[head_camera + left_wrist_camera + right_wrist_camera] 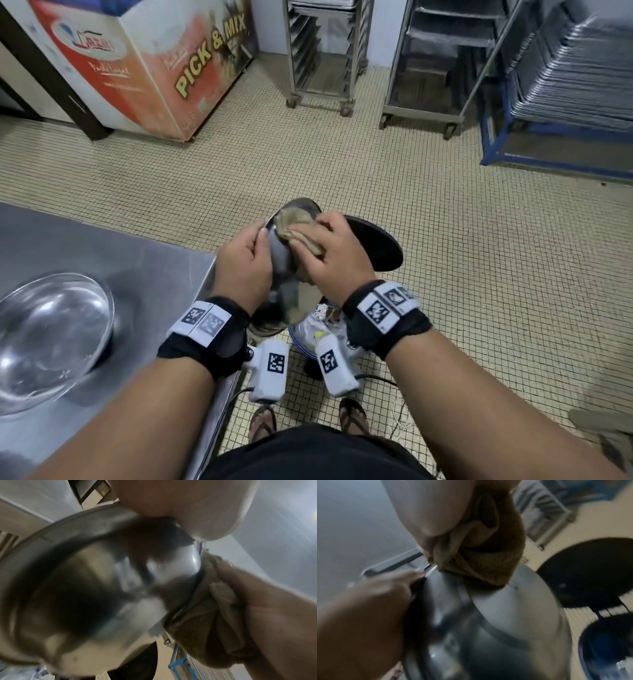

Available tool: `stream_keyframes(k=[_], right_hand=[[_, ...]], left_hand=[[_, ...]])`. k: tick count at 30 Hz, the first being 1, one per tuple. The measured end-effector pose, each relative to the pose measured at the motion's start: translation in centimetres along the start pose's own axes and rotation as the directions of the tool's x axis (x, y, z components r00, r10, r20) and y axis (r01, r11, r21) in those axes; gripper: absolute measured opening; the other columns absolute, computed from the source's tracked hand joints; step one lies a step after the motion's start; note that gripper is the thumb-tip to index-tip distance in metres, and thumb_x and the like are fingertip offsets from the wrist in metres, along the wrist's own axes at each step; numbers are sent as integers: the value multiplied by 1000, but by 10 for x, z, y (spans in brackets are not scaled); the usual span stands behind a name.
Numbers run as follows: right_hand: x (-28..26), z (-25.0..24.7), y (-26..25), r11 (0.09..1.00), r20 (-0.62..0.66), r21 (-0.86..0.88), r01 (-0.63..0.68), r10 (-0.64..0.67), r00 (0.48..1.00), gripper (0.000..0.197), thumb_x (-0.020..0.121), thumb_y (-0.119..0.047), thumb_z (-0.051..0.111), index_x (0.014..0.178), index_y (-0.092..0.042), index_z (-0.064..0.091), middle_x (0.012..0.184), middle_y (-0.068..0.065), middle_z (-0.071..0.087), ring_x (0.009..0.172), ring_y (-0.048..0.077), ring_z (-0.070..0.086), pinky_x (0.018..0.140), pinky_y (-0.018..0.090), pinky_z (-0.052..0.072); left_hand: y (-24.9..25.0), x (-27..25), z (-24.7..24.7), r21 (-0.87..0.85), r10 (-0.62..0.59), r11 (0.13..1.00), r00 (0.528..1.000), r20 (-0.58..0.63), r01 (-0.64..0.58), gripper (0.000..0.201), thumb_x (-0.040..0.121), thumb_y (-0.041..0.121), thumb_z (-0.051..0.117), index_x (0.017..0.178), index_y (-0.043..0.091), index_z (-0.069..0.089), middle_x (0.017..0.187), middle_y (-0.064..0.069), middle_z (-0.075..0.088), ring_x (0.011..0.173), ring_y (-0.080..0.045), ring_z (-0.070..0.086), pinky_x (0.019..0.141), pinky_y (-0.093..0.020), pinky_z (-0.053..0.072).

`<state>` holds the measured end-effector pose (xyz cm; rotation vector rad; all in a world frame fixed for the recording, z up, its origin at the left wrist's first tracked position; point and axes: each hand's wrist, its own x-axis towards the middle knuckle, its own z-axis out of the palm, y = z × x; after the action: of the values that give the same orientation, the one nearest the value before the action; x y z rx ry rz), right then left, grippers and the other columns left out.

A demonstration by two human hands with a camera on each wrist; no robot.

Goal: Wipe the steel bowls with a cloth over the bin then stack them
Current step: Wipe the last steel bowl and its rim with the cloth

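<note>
My left hand [248, 260] grips the rim of a steel bowl [284, 270] and holds it tilted on edge above a blue-rimmed bin [310, 334] full of rubbish. My right hand [334, 253] clutches a brown cloth [298, 228] and presses it against the bowl near its upper rim. The left wrist view shows the bowl [85, 588] blurred, with the cloth [205, 615] at its edge. In the right wrist view the cloth [479, 561] lies bunched on the bowl [496, 615]. A second steel bowl [51, 339] sits upright on the steel table [144, 253] to my left.
A black round object [375, 246] stands on the tiled floor just behind the hands. Farther back are a "PICK & MIX" chest freezer [154, 68], wheeled metal racks [325, 51] and a blue-framed rack of trays [565, 85]. My sandalled feet are below the bin.
</note>
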<state>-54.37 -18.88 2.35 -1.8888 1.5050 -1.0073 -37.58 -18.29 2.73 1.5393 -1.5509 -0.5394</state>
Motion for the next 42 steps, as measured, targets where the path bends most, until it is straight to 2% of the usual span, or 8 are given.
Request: stream_keyframes(k=[3,12,20,23,27,34,36,42], right_hand=[[15,-7,-16,997,70,-82,8,-2,998,31,100,-42,58,122,-26,72,117,0,50,96,19,60,86,38,54],[46,-20,1,956,21,171,-239,239,971,24,104,-30,55,112,-18,74,103,-3,66,92,11,55,79,20,37],[35,-26,35,653,105,532,-539,581,807,44,104,-29,54,113,14,61,100,34,66,80,26,59,80,36,53],[26,-23,42,559,137,582,-590,648,749,34,105,-33,53,98,-6,72,91,18,74,74,22,65,68,28,58],[7,5,51,495,160,620,-608,679,717,33,103,-39,55,82,-30,77,85,-5,78,87,16,73,82,32,58],[-31,46,33,529,211,591,-608,627,750,34,100,-40,57,79,-20,75,73,-9,74,66,7,65,67,30,52],[-25,42,28,523,204,614,-591,619,759,31,97,-43,60,88,-19,79,87,-6,78,84,11,71,85,34,56],[-17,11,19,502,250,662,-557,552,795,24,102,-28,60,92,-20,80,94,9,79,80,13,66,79,29,49]], left_hand=[[3,4,-6,-2,13,1000,996,83,-13,22,103,22,48,92,21,67,77,10,65,72,4,58,62,-11,41],[15,3,-23,-31,136,991,987,81,-134,23,102,15,52,100,6,73,75,6,66,73,1,62,59,-14,47],[32,-4,-28,-149,154,978,987,45,-146,21,102,0,53,100,6,72,77,5,67,70,1,62,59,-11,49],[41,-3,-27,-175,143,973,988,-57,-151,24,102,-1,53,103,16,69,75,13,63,69,6,60,60,-6,44],[41,6,-24,-207,33,975,974,-226,-81,22,104,11,52,99,24,69,71,14,59,64,3,56,61,-12,43],[33,26,-10,-269,-213,957,889,-405,107,32,105,32,36,74,29,44,72,6,46,69,-15,46,68,-42,47],[33,24,-6,-321,-284,934,875,-392,158,29,105,35,33,82,38,50,82,7,55,80,-20,57,81,-49,56],[27,24,-14,-643,-551,653,834,-40,400,26,110,15,35,105,21,60,103,-3,70,97,-19,71,81,-36,62]])
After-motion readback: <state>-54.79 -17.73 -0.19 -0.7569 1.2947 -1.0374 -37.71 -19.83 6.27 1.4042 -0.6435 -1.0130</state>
